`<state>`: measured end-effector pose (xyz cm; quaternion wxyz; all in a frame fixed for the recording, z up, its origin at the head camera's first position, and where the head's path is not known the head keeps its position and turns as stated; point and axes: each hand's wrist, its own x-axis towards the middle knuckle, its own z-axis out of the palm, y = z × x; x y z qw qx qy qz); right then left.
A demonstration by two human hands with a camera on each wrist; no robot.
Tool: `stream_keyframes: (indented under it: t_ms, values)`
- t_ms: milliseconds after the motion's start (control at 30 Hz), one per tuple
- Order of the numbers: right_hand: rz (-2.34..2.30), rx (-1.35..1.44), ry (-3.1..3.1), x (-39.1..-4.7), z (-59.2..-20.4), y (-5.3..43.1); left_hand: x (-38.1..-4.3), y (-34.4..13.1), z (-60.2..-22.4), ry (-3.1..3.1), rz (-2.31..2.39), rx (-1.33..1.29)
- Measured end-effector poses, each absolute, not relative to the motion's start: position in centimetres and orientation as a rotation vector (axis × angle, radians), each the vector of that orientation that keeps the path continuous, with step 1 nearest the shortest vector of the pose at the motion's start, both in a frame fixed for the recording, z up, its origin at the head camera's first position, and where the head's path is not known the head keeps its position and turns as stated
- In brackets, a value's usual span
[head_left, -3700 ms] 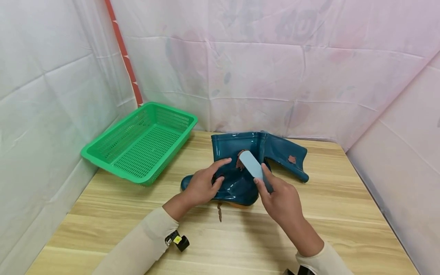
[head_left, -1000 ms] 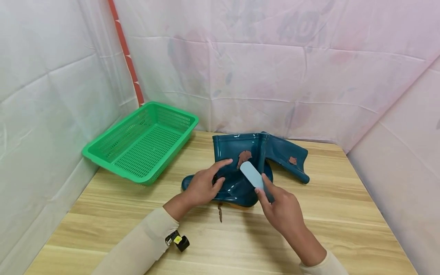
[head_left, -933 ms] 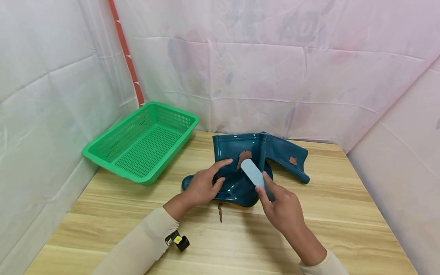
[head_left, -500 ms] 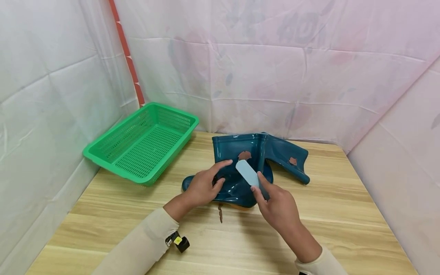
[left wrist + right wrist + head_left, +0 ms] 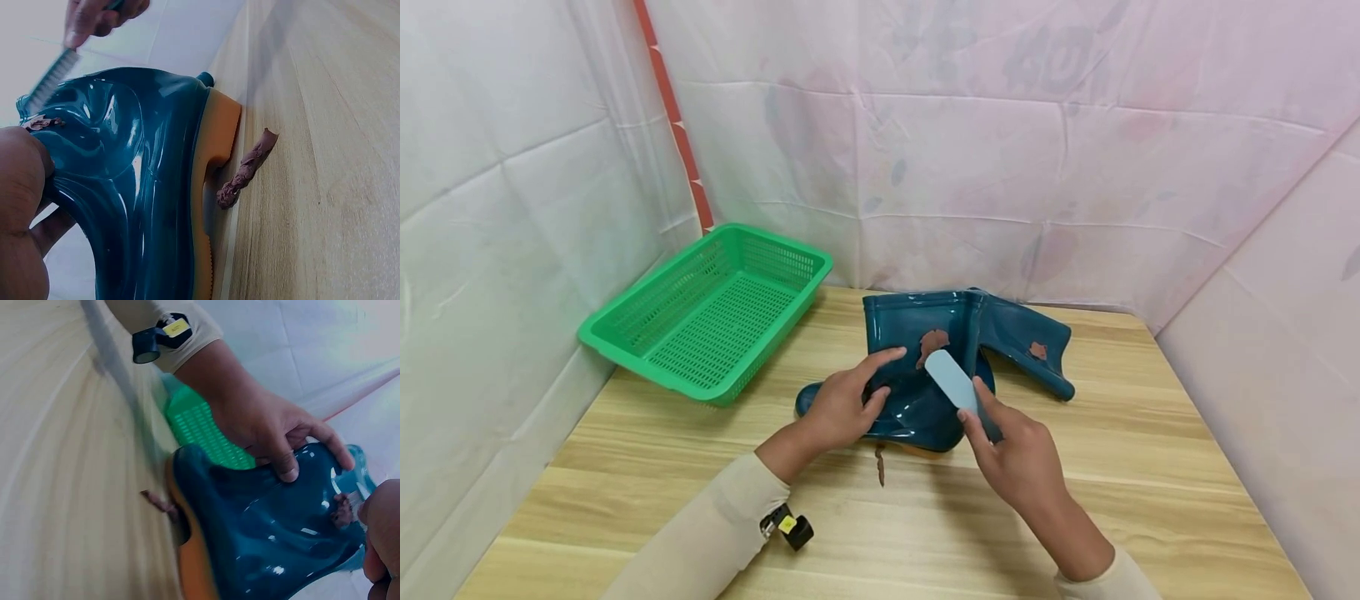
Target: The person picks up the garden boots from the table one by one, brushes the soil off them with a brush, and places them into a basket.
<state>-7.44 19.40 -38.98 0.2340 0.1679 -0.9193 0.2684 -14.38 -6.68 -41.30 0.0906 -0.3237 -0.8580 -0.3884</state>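
A dark teal rain boot [image 5: 917, 315] with an orange sole stands on the table, toe to the left. My left hand [image 5: 842, 404] grips it around the ankle, thumb and index finger on the near side. In my right hand [image 5: 1018, 450] is a light blue brush [image 5: 951, 379], its white bristles [image 5: 47, 87] turned toward the boot shaft. The brush head lies at the lower edge of a brown mud-like patch [image 5: 934, 343]. Behind to the right, another teal boot [image 5: 1026, 329] lies tipped over, with a smaller brown patch [image 5: 1038, 350] on it.
A crumpled brown strip [image 5: 880, 465] lies on the wooden table [image 5: 737, 517] before the held boot's sole. At the back left sits a green perforated basket [image 5: 767, 354] with nothing in it. White cloth walls [image 5: 955, 158] close off the back and sides.
Over the past seconds the brush has shifted down from the middle of the brown patch to its lower edge, with small side-to-side moves. My left hand and both boots stay in place.
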Motion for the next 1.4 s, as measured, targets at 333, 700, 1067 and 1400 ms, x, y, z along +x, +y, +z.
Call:
stream_keyframes:
  t_ms: [333, 700, 1067, 1400]
  values:
    - [0.709, 0.49, -2.499, -8.2, -38.3, 18.5, -14.3, -6.6, -41.3, -2.53, -1.141, -0.971]
    - [0.683, 0.436, -2.628, -7.4, -39.5, 19.1, -14.3, -6.6, -41.3, -2.528, -1.154, -0.961]
    - [0.735, 0.447, -2.517, -7.4, -38.9, 19.5, -14.5, -6.8, -41.2, -2.518, -1.156, -0.984]
    - [0.697, 0.461, -2.568, -8.0, -38.6, 18.7, -14.3, -6.7, -41.2, -2.54, -1.145, -0.968]
